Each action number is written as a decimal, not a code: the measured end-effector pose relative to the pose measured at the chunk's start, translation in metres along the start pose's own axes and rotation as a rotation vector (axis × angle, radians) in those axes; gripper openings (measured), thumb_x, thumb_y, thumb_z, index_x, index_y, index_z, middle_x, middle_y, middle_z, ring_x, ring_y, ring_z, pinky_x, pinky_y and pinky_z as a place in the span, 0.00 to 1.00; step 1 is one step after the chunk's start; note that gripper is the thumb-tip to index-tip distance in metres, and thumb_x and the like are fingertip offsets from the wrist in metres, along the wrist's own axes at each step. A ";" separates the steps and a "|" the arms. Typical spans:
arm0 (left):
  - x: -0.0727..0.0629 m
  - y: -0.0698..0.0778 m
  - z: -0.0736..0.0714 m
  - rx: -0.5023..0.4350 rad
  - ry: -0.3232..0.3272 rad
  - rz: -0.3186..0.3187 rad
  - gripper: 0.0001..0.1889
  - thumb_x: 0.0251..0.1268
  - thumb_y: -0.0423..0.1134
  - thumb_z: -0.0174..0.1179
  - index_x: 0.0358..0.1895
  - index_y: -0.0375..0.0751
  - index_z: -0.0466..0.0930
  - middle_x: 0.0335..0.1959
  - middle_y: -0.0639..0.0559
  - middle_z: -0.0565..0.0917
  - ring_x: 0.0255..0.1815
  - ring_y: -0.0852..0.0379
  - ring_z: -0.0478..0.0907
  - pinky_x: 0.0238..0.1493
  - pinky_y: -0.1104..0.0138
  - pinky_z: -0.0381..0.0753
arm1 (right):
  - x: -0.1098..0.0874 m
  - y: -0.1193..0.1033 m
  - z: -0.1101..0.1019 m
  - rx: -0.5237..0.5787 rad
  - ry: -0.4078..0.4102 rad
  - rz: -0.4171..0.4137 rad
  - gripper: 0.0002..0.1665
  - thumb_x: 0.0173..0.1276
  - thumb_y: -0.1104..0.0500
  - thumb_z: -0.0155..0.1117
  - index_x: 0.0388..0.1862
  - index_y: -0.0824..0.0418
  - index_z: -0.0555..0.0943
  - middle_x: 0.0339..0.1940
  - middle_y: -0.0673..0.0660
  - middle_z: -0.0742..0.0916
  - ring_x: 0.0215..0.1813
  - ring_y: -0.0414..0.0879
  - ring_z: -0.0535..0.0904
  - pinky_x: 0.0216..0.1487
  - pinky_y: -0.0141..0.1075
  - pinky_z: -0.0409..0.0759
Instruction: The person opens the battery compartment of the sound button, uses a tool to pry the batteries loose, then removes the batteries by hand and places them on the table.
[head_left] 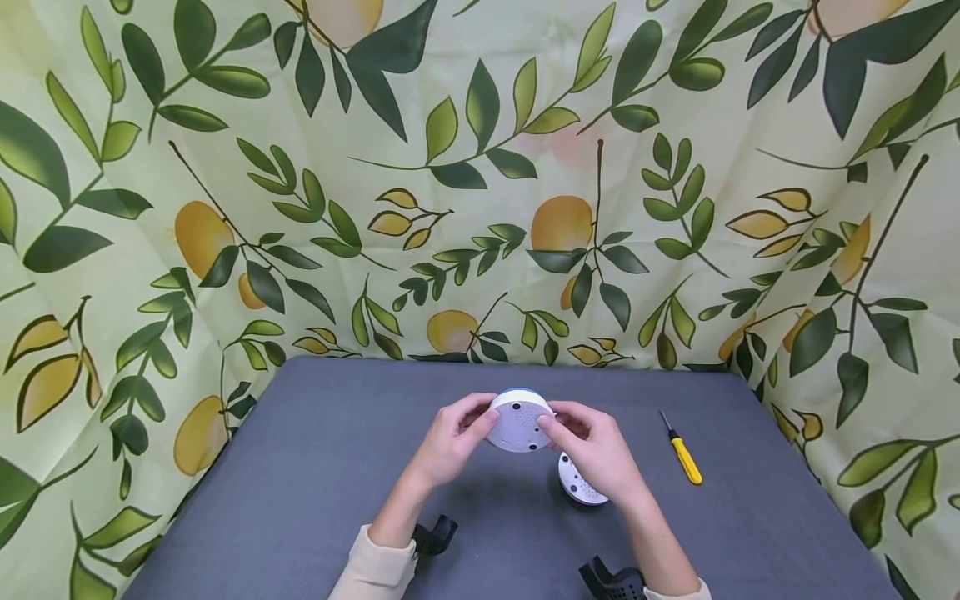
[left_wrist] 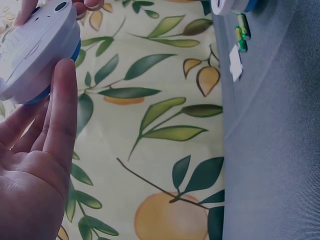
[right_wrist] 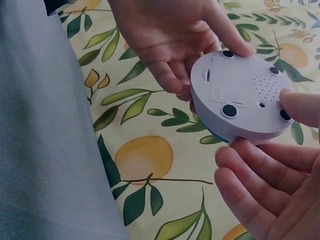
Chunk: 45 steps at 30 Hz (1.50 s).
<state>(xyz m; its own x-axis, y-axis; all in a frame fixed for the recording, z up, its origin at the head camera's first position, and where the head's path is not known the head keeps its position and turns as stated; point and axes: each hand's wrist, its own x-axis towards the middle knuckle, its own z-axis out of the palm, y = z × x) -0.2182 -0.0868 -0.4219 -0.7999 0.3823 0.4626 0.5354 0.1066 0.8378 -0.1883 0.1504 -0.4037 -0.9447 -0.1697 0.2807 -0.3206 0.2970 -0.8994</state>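
Hand at left (head_left: 453, 435): pinches one edge of a white disc (head_left: 519, 425).
Disc: raised over the desk (head_left: 337, 454), perforated underside showing; apparently under inspection, a step whose next move likely calls for a steady grip.
Right hand (head_left: 596, 442): thumb and fingers grip the opposite edge.
Second disc (head_left: 576, 482): partly hidden behind that hand.
Screwdriver (head_left: 681, 450): lies at far right, yellow-handled.

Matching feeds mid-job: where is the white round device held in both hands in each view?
Head: the held device is just right of centre, below mid-height, between left hand and right hand.
Left wrist: upper-left corner, cut off by the picture's edge.
Right wrist: right of centre, mostly in the upper half.
Shared landmark: the leaf-print cloth.
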 end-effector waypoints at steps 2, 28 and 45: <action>0.000 0.000 0.000 0.005 0.001 -0.013 0.14 0.78 0.35 0.54 0.58 0.32 0.80 0.45 0.41 0.86 0.41 0.55 0.84 0.43 0.62 0.85 | 0.000 0.000 0.000 -0.020 0.008 -0.001 0.21 0.71 0.54 0.69 0.57 0.66 0.83 0.38 0.56 0.87 0.36 0.50 0.85 0.40 0.37 0.85; 0.003 -0.005 0.010 -0.218 -0.006 0.013 0.19 0.82 0.36 0.43 0.62 0.23 0.71 0.53 0.28 0.79 0.47 0.41 0.85 0.49 0.53 0.85 | 0.005 0.011 0.003 -0.011 -0.046 0.033 0.22 0.69 0.55 0.71 0.58 0.62 0.82 0.47 0.56 0.87 0.47 0.50 0.83 0.46 0.37 0.84; 0.000 0.003 0.002 0.020 -0.126 -0.062 0.23 0.71 0.37 0.63 0.65 0.34 0.74 0.52 0.43 0.84 0.50 0.51 0.83 0.55 0.60 0.81 | 0.004 0.013 -0.004 0.113 0.099 -0.033 0.15 0.73 0.59 0.65 0.51 0.69 0.84 0.41 0.61 0.87 0.39 0.45 0.84 0.42 0.34 0.83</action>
<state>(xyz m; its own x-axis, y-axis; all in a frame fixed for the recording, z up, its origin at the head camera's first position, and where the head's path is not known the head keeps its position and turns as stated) -0.2158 -0.0843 -0.4197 -0.7919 0.4866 0.3688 0.4921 0.1510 0.8573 -0.1960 0.1572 -0.4127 -0.9379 -0.0821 0.3370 -0.3466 0.1843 -0.9197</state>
